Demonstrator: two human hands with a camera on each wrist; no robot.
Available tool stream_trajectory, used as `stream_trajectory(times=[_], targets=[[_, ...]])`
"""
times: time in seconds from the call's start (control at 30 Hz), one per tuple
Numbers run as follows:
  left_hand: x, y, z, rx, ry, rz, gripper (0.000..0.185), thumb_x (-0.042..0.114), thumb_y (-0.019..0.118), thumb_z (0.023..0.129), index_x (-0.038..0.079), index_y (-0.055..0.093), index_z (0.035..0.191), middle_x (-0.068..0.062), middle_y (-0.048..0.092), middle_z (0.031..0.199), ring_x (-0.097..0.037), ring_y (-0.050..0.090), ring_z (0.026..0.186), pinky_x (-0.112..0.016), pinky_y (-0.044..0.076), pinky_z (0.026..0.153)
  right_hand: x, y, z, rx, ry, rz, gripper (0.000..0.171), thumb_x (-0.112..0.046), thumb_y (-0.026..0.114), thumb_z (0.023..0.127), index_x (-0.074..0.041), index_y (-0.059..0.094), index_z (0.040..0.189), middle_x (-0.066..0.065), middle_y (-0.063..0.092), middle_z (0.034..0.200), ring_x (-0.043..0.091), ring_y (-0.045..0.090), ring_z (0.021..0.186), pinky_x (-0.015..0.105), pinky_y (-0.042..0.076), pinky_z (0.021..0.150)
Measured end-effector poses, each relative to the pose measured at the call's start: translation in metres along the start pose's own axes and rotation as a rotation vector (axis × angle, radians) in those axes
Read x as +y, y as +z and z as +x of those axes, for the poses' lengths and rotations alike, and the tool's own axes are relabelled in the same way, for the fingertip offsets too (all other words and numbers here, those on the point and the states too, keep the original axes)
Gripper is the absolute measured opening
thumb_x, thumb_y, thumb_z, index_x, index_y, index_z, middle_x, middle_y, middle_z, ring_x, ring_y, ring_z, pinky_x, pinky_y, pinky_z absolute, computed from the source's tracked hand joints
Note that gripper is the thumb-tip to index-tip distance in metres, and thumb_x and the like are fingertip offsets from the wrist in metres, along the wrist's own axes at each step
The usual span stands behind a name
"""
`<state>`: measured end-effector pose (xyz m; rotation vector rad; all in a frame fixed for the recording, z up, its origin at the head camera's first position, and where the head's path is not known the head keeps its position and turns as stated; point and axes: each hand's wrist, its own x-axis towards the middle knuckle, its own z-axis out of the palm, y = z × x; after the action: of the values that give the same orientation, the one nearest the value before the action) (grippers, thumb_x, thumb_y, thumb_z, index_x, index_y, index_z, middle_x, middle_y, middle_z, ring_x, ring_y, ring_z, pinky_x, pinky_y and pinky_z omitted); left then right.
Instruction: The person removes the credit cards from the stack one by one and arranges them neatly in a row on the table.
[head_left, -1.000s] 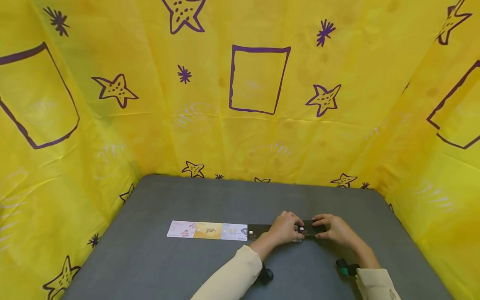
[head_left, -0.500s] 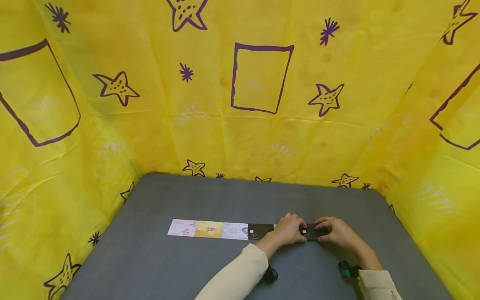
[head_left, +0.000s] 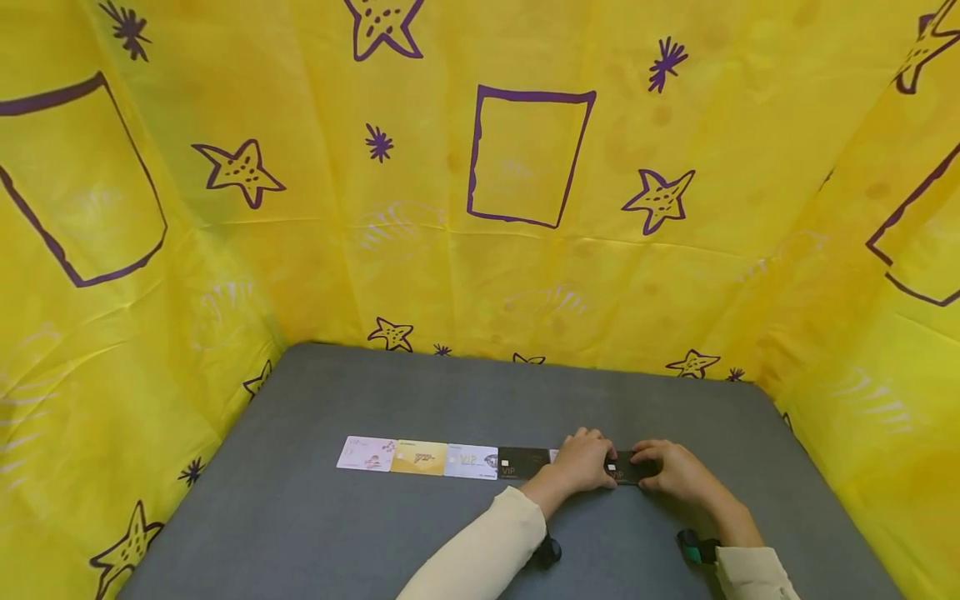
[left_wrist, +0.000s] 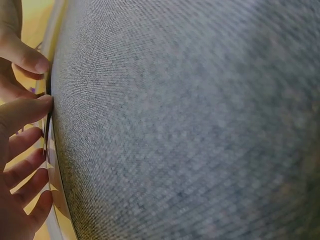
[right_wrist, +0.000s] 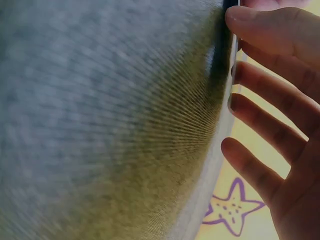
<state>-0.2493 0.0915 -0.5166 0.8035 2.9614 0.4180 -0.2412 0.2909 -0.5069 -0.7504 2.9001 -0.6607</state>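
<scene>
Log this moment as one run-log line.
left hand on card row | right hand fingertips on black card | four more cards laid edge to edge | grey table

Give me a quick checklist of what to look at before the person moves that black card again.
1. Black card lies flat on the grey table: ok.
2. Left hand touches its left end: ok.
3. Right hand touches its right end: ok.
4. Card in line with the row of cards: ok.
5. Gap or overlap with the neighbouring card under the left hand: cannot tell.
6. Firmness of the grip: cannot tell.
</scene>
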Motion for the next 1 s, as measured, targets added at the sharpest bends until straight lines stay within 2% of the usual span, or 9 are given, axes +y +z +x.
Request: stream_trajectory(times=[0.4, 0.67, 1.0], targets=[[0.0000, 0.0007, -0.0003, -0.019, -0.012, -0.003, 0.031, 0.045, 0.080, 0.076, 0.032, 0.071, 0.102, 0.012, 0.059, 0.104, -0.006, 0.050, 0.096, -0.022, 0.040, 0.078, 0.0001, 0.0037, -0.0010, 0.015, -0.022, -0.029, 0.028, -0.010, 0.082, 0.070, -0.006, 0.074, 0.096, 0.013, 0.068, 0.114, 0.040, 0.061, 0.106, 0.047, 0.050, 0.085], [-0.0025, -0.0004, -0.0012, -0.020, -0.004, -0.025, 0.031, 0.043, 0.081, 0.076, 0.031, 0.071, 0.103, 0.012, 0.059, 0.105, -0.006, 0.051, 0.097, -0.022, 0.042, 0.082, -0.0016, 0.0049, -0.0016, 0.015, -0.029, -0.026, 0.027, -0.010, 0.082, 0.071, -0.005, 0.074, 0.096, 0.013, 0.068, 0.113, 0.039, 0.061, 0.104, 0.047, 0.050, 0.085], [-0.0058, 0.0008, -0.0015, -0.006, 0.038, -0.035, 0.031, 0.042, 0.081, 0.076, 0.031, 0.071, 0.104, 0.011, 0.060, 0.105, -0.006, 0.051, 0.097, -0.022, 0.043, 0.082, -0.0041, 0.0059, -0.0023, 0.022, -0.020, -0.013, 0.028, -0.011, 0.082, 0.071, -0.005, 0.074, 0.097, 0.014, 0.068, 0.113, 0.039, 0.061, 0.105, 0.049, 0.049, 0.086]])
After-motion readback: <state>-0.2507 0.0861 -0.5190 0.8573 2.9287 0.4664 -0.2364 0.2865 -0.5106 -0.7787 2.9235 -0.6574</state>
